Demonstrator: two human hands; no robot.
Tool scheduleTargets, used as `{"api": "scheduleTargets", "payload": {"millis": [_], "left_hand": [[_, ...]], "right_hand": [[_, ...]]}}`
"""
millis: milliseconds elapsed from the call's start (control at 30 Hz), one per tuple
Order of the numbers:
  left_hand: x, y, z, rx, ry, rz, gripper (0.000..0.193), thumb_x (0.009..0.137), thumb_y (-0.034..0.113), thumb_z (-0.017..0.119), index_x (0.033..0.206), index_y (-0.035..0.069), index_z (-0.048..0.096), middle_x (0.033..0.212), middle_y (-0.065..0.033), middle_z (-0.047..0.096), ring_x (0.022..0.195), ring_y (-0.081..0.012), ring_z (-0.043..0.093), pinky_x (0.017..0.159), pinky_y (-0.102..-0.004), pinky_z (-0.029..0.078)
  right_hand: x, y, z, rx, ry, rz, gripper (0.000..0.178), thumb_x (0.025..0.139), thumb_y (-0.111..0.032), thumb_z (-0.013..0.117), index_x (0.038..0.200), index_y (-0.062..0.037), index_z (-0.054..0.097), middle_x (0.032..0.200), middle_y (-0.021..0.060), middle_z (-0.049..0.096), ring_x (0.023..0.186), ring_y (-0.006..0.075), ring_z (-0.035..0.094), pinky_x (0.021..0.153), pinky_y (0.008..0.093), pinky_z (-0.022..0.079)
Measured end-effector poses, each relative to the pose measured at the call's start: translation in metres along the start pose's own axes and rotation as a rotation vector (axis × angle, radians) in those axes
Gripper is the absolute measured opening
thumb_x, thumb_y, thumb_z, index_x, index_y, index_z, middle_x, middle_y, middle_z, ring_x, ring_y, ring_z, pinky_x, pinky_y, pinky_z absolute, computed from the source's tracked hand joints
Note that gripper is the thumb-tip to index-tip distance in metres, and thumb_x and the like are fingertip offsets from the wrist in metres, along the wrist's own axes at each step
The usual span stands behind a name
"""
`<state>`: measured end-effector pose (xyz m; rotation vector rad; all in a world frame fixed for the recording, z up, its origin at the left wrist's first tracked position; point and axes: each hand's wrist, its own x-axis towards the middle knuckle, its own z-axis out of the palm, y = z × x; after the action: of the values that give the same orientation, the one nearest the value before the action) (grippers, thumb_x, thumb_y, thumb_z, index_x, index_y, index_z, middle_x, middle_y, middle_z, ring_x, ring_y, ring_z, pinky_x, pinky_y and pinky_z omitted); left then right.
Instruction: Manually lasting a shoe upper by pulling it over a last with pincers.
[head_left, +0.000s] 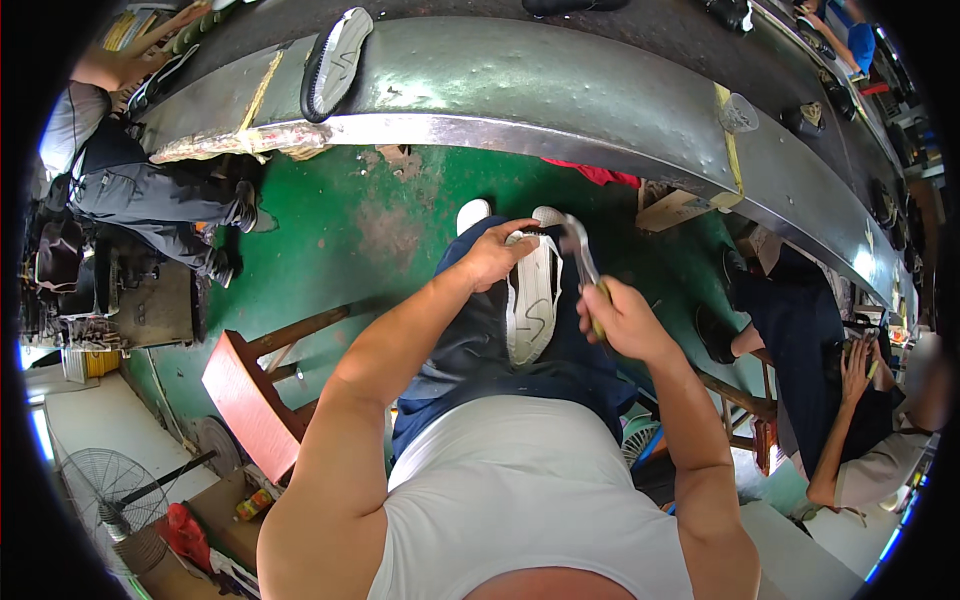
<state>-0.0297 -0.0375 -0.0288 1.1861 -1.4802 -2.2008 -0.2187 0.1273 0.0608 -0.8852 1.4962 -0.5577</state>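
Observation:
Over my lap a shoe (533, 300) lies with its pale sole facing up and its toe pointing away from me. My left hand (493, 256) is closed round the far end of it, thumb on the sole's edge. My right hand (622, 318) grips the yellow-green handle of a hammer-like metal tool (582, 250). The tool's curved head is raised just right of the shoe's far end and is slightly blurred, so its exact kind is unclear. I cannot see whether the head touches the shoe.
A long metal-edged bench (520, 75) curves across ahead, with another pale-soled shoe (337, 65) on it. A clear cup (738, 113) stands farther right. Co-workers sit on both sides. To my left are a wooden stool (252, 405) and a fan (110, 490).

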Motion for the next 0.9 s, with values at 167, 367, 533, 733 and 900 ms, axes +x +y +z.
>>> {"api": "scheduleTargets", "payload": {"millis": [167,367,533,733,900], "left_hand": [[-0.002,0.005,-0.002,-0.013,-0.128,-0.078,0.049,0.097,0.019,0.064,0.142,0.007,0.051,0.119,-0.0097,0.065,0.105,-0.014,0.061,0.08,-0.0284,0.053],[-0.009,-0.038,0.007,0.192,0.089,-0.018,0.047,0.096,0.027,0.062,0.132,-0.003,0.054,0.12,-0.02,0.066,0.111,-0.027,0.064,0.097,-0.0367,0.048],[-0.05,-0.06,0.028,0.168,0.192,-0.001,0.042,0.094,0.016,0.054,0.131,-0.003,0.054,0.115,-0.0217,0.068,0.11,-0.0305,0.065,0.097,-0.0381,0.048],[-0.067,-0.055,0.035,0.176,0.159,-0.002,0.078,0.08,-0.006,0.048,0.155,0.007,0.031,0.134,-0.0192,0.059,0.123,-0.027,0.057,0.105,-0.033,0.043],[-0.079,-0.043,0.029,-0.077,-0.134,-0.079,0.094,0.076,-0.005,0.06,0.158,0.0,0.015,0.146,-0.0162,0.047,0.133,-0.0243,0.048,0.111,-0.0317,0.037]], "right_hand": [[0.06,0.0,0.005,-0.307,0.286,-0.206,0.038,0.102,-0.033,0.05,0.091,0.0023,0.056,0.07,0.0151,0.064,0.06,0.0314,0.065,0.061,0.0427,0.051],[0.044,0.025,0.023,-0.367,0.533,-0.137,0.056,0.076,-0.042,0.081,0.102,0.0012,0.056,0.078,0.0119,0.065,0.073,0.0269,0.066,0.07,0.0389,0.053],[0.044,0.047,0.042,-0.368,0.471,-0.009,0.055,0.074,-0.03,0.078,0.111,0.0041,0.055,0.088,0.0173,0.068,0.083,0.0341,0.069,0.079,0.0401,0.053],[0.033,0.045,0.039,-0.543,0.457,0.036,0.062,0.073,-0.023,0.074,0.123,0.0033,0.048,0.105,0.0239,0.067,0.099,0.0401,0.066,0.087,0.0449,0.052],[0.015,0.064,0.018,-0.557,0.416,-0.001,0.053,0.081,-0.025,0.071,0.121,0.0044,0.052,0.111,0.0242,0.066,0.103,0.0432,0.064,0.09,0.046,0.051]]}}
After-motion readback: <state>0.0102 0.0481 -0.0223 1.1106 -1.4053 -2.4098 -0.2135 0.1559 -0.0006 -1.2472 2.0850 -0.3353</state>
